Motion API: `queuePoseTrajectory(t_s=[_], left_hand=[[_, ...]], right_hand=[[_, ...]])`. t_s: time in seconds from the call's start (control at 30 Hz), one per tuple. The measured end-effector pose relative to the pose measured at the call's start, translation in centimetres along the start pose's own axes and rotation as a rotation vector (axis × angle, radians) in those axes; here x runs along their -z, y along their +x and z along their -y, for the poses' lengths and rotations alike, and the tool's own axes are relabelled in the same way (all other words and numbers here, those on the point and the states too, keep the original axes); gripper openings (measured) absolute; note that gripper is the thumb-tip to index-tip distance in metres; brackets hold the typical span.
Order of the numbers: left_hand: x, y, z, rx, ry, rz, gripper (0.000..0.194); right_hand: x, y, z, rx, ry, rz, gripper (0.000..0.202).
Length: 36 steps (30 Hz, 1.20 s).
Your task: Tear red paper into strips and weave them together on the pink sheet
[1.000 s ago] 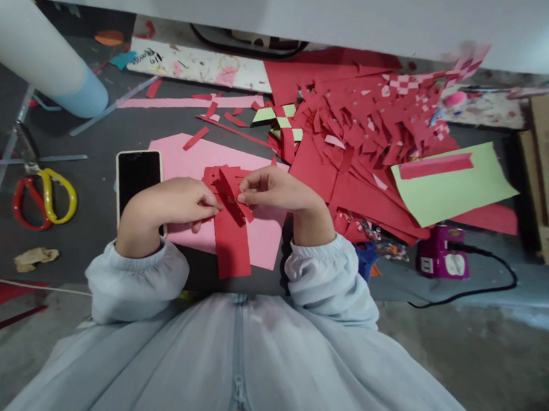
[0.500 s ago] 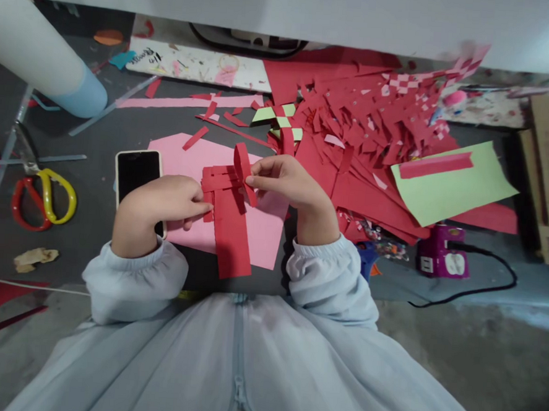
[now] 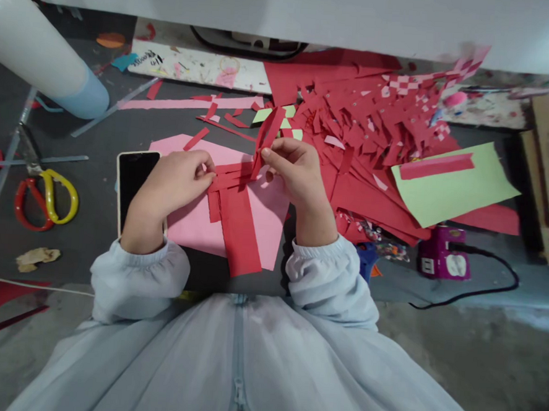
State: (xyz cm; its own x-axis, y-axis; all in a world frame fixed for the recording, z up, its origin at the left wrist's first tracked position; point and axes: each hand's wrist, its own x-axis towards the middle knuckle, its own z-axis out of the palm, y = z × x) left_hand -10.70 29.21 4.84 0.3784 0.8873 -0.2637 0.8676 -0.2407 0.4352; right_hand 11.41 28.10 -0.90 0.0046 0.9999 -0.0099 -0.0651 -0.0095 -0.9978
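Note:
Over a pink sheet of paper point(image 3: 189, 225), a piece of woven red paper point(image 3: 240, 231) has a wide tail toward me and narrow strips across its top. My left hand point(image 3: 176, 184) pinches the upper left end of the weave between thumb and finger. At the upper right, my right hand point(image 3: 298, 170) grips a red paper strip point(image 3: 270, 126) that stands up from the weave. Its fingertips are closed on the strip, and the other fingers curl beneath. A black-screened phone point(image 3: 137, 166) lies partly under my left wrist.
Scissors point(image 3: 47, 198) with red and yellow handles lie left, below a white-and-blue cylinder point(image 3: 46, 49). A heap of red paper strips point(image 3: 368, 118) covers the right back, beside a green sheet point(image 3: 456, 192). A purple box point(image 3: 443, 253) with a black cable sits near the front edge.
My left hand has moved up to the top left corner of the weave. My right hand has shifted up and right, and the looped strip now stands more upright. The red tail has swung right.

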Motion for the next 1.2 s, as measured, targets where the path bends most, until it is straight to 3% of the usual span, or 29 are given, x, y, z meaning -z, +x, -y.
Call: queuePoseTrajectory(t_s=[0.13,0.33,0.73,1.2], left_hand=[[-1.6,0.4,-0.6,-0.008,-0.005,-0.113,0.037],[-3.3,1.2,-0.7,-0.035,0.032,-0.096,0.035],[-3.0,1.4,-0.4,-0.073,-0.032,-0.066,0.029],[-2.8,1.7,-0.4,-0.069,-0.131,-0.063,0.021]], right_hand=[[-0.1,0.0,-0.1,0.011,-0.029,-0.023,0.037],[0.0,0.1,-0.5,0.045,-0.04,-0.003,0.028],[-0.7,0.2,-0.5,-0.048,-0.014,-0.056,0.017],[-1.4,0.6,-0.9,-0.06,-0.111,-0.065,0.028]])
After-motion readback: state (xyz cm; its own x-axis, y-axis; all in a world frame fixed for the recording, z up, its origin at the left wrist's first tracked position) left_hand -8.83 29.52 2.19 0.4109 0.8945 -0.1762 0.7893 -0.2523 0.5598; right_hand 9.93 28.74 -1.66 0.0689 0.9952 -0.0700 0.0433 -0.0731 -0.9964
